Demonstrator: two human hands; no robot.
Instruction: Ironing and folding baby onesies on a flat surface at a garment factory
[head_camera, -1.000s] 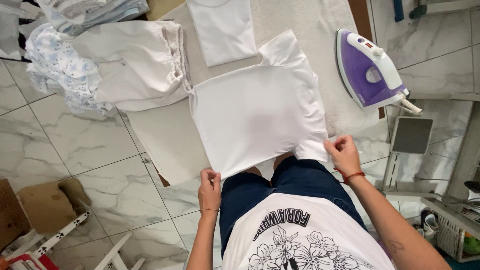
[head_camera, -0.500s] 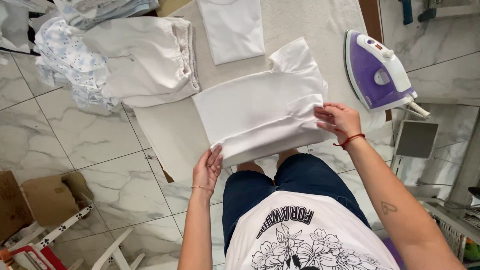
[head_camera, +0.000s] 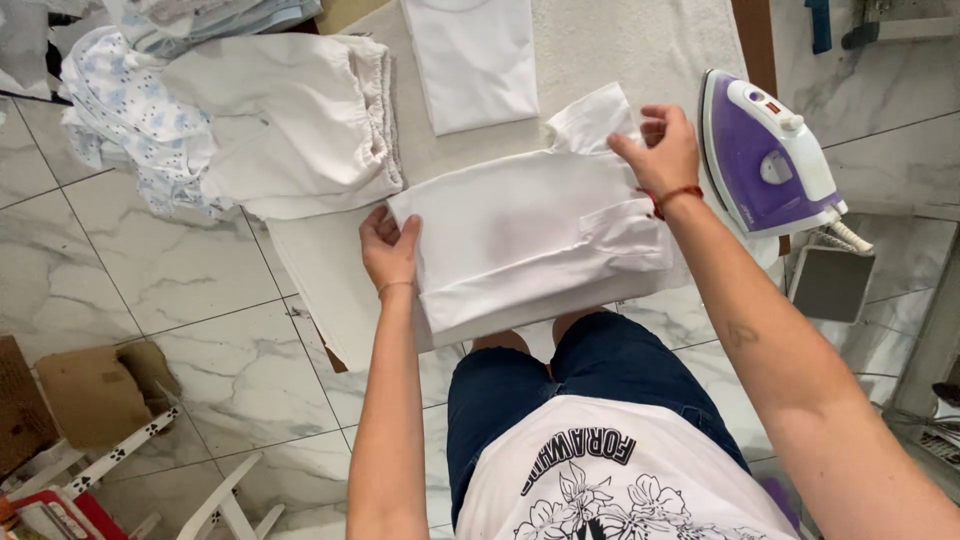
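Currently I see the white garment (head_camera: 520, 240) lying half-folded on the padded tabletop (head_camera: 620, 40), near its front edge and just above the person's lap. The left hand (head_camera: 390, 250) pinches the garment's left edge, thumb on top, fingers under the cloth. The right hand (head_camera: 660, 150) grips the upper right corner by the sleeve, fingers closed on the fabric. Surroundings: a folded white shirt (head_camera: 475, 60) lies just beyond the garment, apart from it. A stack of white folded cloth (head_camera: 300, 120) sits to the left, close to the left hand, with a blue-patterned cloth (head_camera: 120, 120) beside it. A purple and white iron (head_camera: 765, 150) rests just to the right of the right hand, crowding that side. A cardboard box (head_camera: 95, 390) stands on the marble floor (head_camera: 180, 290).
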